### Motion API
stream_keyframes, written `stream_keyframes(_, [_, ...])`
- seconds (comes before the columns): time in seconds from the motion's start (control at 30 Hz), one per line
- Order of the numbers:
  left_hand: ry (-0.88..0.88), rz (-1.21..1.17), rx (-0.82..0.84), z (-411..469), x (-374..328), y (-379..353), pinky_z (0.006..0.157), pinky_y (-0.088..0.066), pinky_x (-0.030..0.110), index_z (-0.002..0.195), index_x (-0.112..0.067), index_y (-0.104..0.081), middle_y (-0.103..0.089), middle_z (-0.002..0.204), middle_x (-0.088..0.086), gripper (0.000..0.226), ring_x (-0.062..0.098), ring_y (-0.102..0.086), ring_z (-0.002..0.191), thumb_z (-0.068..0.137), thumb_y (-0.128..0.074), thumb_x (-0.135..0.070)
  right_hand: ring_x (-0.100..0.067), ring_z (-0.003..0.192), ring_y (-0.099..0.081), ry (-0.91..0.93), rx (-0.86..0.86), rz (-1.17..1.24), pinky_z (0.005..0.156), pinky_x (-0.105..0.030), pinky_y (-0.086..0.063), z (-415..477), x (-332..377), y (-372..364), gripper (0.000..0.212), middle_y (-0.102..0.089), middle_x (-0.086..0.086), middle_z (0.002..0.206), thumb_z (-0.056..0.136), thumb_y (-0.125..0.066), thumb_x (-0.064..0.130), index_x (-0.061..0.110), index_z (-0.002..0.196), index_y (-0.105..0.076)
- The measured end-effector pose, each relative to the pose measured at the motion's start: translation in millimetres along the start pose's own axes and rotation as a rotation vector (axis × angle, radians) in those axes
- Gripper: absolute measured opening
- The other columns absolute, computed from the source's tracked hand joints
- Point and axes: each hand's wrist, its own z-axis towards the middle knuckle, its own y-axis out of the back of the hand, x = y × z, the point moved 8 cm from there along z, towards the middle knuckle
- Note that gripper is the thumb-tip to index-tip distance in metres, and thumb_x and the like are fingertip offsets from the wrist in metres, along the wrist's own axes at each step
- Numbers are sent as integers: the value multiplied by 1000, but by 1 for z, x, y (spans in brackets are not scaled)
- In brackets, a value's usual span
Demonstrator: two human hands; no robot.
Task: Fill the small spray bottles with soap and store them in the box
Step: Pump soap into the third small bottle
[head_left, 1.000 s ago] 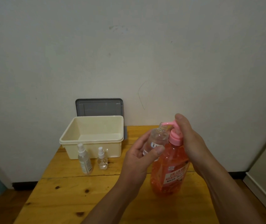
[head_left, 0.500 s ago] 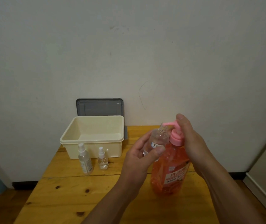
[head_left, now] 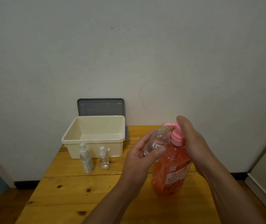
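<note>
left hand (head_left: 142, 157) grips spray bottle (head_left: 159, 139) | right hand (head_left: 193, 141) clasps soap pump (head_left: 176, 139)

The left hand (head_left: 142, 152) is holding a small bottle (head_left: 159, 139) under the pink spout (head_left: 169, 124). The right hand (head_left: 192, 139) is curling over the pump (head_left: 177, 138).

Dim, warm indoor light; soft focus, with wide-angle bending at edges.
</note>
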Motion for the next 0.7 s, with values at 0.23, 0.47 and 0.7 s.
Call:
stream_keyframes(0.23, [1, -2, 4, 0, -2, -2, 75, -53, 14, 133, -20, -55, -70, 118, -8, 50, 4, -66, 106, 85, -65, -11, -11, 61, -69, -1, -6, -28, 63, -28, -46, -1, 6, -2, 60, -74, 1, 67, 98, -28, 50, 27, 70, -76])
stream_keyframes(0.47, [10, -11, -7, -1, 1, 1, 73, -52, 12, 133, -19, -55, -71, 116, -10, 50, 2, -66, 104, 86, -64, -7, -23, 65, -58, 18, -19, -66, 62, -30, -42, 2, 4, 0, 51, -67, -8, 65, 99, -31, 41, 5, 76, -60])
stream_keyframes(0.7, [-13, 3, 2, 0, -3, -2, 74, -52, 13, 132, -20, -55, -70, 117, -8, 50, 3, -66, 106, 84, -65, -9, -8, 68, -71, 31, -2, 21, 66, -31, -47, -2, 6, -2, 56, -76, 2, 75, 95, -30, 57, 36, 71, -76])
